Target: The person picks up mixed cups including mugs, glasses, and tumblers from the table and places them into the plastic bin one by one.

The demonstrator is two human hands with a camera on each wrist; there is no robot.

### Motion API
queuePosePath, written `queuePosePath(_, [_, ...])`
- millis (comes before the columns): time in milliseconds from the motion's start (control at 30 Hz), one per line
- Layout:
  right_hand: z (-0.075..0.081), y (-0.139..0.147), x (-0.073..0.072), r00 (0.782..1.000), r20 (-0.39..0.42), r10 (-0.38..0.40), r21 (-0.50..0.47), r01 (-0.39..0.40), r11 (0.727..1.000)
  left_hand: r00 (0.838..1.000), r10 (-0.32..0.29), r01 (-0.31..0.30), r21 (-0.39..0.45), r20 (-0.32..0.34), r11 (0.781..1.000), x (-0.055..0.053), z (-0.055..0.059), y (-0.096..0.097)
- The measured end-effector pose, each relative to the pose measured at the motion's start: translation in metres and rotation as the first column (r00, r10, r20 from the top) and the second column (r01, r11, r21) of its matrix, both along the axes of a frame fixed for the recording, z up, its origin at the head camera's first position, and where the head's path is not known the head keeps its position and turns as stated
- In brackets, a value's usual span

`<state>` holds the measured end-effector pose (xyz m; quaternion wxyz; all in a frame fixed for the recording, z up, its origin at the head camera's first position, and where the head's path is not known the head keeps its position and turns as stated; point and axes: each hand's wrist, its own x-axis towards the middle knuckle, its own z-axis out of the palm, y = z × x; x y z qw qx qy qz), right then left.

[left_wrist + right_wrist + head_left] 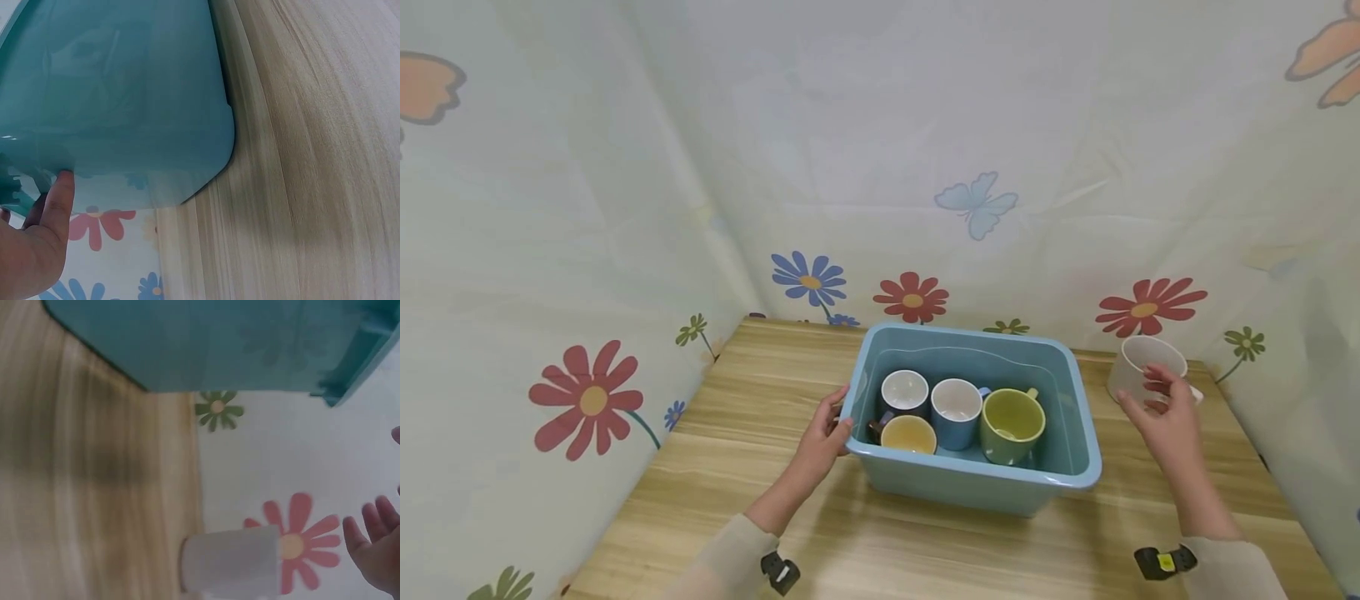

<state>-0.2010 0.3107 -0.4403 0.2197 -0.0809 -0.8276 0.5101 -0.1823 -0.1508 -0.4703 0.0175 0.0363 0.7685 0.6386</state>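
A light-blue plastic bin (951,492) stands on the wooden table with several mugs inside. My left hand (820,437) grips its left rim, and in the left wrist view a fingertip (62,187) lies against the bin's wall. Inside are a dark mug with a white interior (904,388), a blue mug with a white interior (957,417), a yellow-green mug (1012,425) and a yellow-lined mug (908,435). To the bin's right stands a white mug (1123,375), its handle pointing right. My right hand (1168,412), fingers spread, overlaps this mug in the head view; the right wrist view shows the two apart.
The wooden table (752,392) runs back to a pale curtain (880,150) printed with flowers and butterflies. More of this cloth hangs close along the left and right sides. The white mug stands near the table's back right corner.
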Motion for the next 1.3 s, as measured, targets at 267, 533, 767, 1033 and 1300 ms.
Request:
queuePosePath(267, [-0.028, 0.015, -0.015, 0.957, -0.104, -0.27, -0.02, 0.269, 0.963, 1.0, -0.005, 0.005, 0.001, -0.012, 1.0, 0.001, 0.001, 0.0])
queuePosePath(533, [-0.029, 0.042, -0.032, 0.977, 0.044, -0.209, 0.166, 0.199, 0.966, 1.0, -0.011, 0.011, 0.008, -0.022, 1.0, 0.0, 0.001, -0.001])
queuePosePath(767, [-0.02, 0.061, -0.05, 0.964, 0.218, -0.156, 0.255, 0.098, 0.962, 1.0, -0.009, 0.01, 0.012, -0.012, 1.0, -0.002, 0.0, -0.001])
queuePosePath(1033, [-0.011, 0.071, -0.067, 0.923, 0.36, -0.137, 0.31, 0.02, 0.95, 1.0, -0.011, 0.011, 0.008, -0.022, 1.0, -0.004, -0.002, -0.001])
queuePosePath(1300, [-0.013, 0.067, -0.083, 0.887, 0.45, -0.103, 0.335, -0.061, 0.94, 1.0, -0.006, 0.006, 0.01, -0.012, 1.0, -0.002, -0.004, -0.001])
